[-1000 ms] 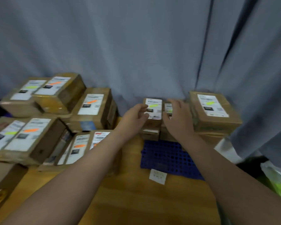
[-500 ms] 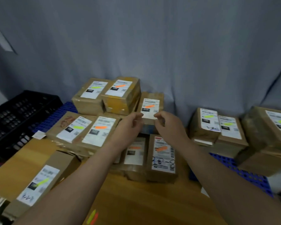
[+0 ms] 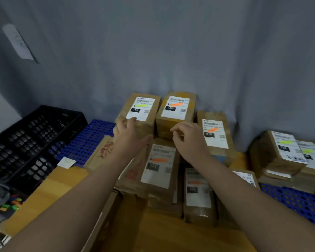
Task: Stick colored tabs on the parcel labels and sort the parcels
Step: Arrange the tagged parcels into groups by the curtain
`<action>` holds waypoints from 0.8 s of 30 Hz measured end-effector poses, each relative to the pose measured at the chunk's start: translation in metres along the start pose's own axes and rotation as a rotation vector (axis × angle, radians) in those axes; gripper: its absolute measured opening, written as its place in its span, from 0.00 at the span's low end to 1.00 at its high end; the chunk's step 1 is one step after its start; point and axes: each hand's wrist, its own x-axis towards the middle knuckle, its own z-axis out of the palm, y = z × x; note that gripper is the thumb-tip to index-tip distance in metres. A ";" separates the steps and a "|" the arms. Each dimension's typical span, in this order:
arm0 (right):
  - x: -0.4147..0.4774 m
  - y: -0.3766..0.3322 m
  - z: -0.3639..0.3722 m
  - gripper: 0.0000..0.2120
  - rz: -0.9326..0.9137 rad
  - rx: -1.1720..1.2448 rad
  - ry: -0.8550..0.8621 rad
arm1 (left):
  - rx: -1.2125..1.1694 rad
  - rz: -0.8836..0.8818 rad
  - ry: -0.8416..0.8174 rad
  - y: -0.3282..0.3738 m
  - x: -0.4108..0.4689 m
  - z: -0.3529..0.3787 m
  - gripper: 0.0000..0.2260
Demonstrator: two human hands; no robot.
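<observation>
A person's two forearms (image 3: 80, 193), bare along all that shows; the left hand (image 3: 129, 132) and right hand (image 3: 190, 138) bare too.

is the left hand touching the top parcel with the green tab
Touching. The head view shows the left hand with fingertips on the near top edge of the green-tab parcel.

Parcels (image 3: 158, 166) stack tight ahead of and beneath the left hand (image 3: 129, 135) and right hand (image 3: 189, 140); a crate (image 3: 31, 142) stands far left. Bare table (image 3: 171, 237) lies nearer, between the forearms.
</observation>
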 end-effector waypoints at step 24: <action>0.051 0.000 0.028 0.09 0.054 -0.143 0.018 | 0.087 0.013 -0.012 -0.020 0.072 0.034 0.38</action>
